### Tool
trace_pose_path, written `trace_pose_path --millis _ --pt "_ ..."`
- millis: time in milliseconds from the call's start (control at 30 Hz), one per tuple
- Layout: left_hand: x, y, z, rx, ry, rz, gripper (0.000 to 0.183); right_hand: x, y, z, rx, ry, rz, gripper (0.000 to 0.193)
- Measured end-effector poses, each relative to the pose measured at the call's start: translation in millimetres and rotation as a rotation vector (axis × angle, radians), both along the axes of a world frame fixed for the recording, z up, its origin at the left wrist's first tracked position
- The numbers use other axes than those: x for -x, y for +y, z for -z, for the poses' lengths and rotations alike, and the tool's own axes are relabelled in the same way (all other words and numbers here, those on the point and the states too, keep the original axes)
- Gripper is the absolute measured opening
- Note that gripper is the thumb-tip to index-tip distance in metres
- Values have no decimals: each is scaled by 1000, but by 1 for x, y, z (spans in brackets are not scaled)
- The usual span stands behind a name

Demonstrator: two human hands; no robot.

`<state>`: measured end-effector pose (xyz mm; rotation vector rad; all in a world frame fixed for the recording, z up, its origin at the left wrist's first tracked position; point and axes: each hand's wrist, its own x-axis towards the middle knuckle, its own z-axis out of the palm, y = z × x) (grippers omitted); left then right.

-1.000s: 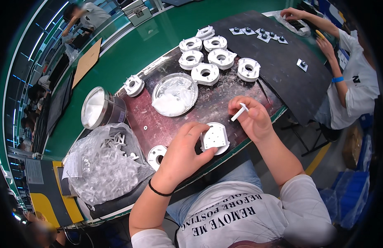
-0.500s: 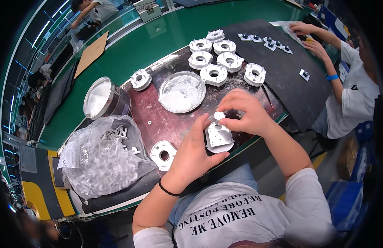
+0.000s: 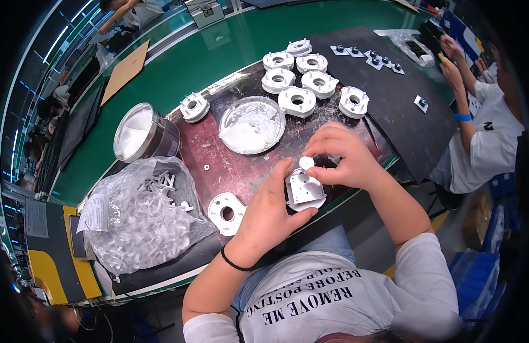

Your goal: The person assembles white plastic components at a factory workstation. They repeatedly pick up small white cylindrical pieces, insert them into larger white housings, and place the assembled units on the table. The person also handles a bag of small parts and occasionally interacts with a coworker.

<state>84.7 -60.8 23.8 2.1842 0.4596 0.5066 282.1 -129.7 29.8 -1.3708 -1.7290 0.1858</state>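
Note:
My left hand point(image 3: 268, 210) is closed round the side of a white plastic housing point(image 3: 305, 191), thumb along its near edge and fingers at its far left. The housing has a flat face with small holes. My right hand point(image 3: 347, 158) pinches a small white round piece point(image 3: 306, 163) between thumb and forefinger, at the housing's far end. Whether the piece's underside sits in the housing is hidden. A white ring-shaped part point(image 3: 226, 213) with a large centre hole lies just left of my left hand. A tiny white washer point(image 3: 206, 167) rests on the reddish board.
Ahead stand a round dish point(image 3: 263, 108) of white paste-like matter and a tilted tin point(image 3: 154, 137) with white contents. A clear bag point(image 3: 144, 228) of white plastic parts lies left. Several white housings point(image 3: 297, 101) cluster farther back. A co-worker's arm point(image 3: 461, 91) is at right.
The round piece in my right hand has tipped, showing more of its flat face. The co-worker's hands have risen off the plastic bag at the far right.

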Motion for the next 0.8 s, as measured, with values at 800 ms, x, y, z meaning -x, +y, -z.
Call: trace_pose_path --millis 800 --pt "0 1 10 -43 21 40 105 -10 -17 16 158 76 18 38"
